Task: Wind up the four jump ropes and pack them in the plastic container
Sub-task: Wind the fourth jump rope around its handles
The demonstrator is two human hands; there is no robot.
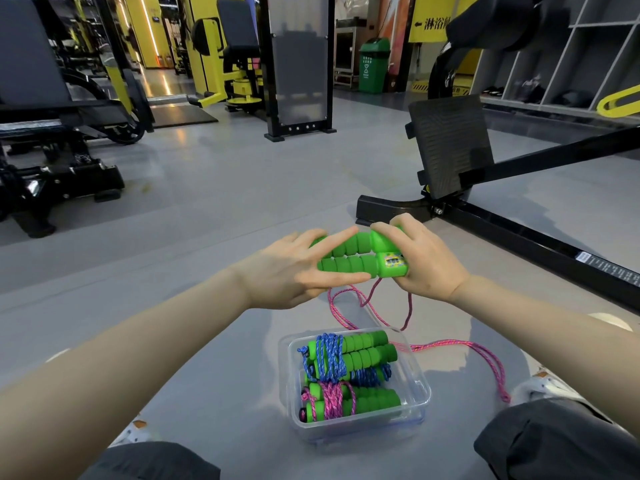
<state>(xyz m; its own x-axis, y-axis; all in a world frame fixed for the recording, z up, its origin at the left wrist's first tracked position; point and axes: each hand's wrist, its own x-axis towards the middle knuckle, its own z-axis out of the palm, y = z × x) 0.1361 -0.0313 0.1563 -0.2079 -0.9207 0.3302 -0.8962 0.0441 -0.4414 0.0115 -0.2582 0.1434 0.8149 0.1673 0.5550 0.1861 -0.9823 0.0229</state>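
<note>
Head view:
- Two green handles [349, 261] side by side, held at frame centre above floor.
- Right hand [422, 261]: fingers curled round handles' 3 o'clock ends.
- Left hand [287, 268]: fingers straight, index and thumb laid along handles' 9 o'clock ends.
- Pink cord [367, 306] hangs loose, trails toward 4 o'clock.
- Clear box [360, 429] on floor at 6 o'clock, holds wound blue-cord rope [332, 358] and wound pink-cord rope [332, 400].

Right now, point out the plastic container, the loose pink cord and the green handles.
plastic container [356, 429]: head view, front wall.
pink cord [450, 341]: head view, loose right stretch.
green handles [349, 264]: head view, lower handle's foam.
</note>
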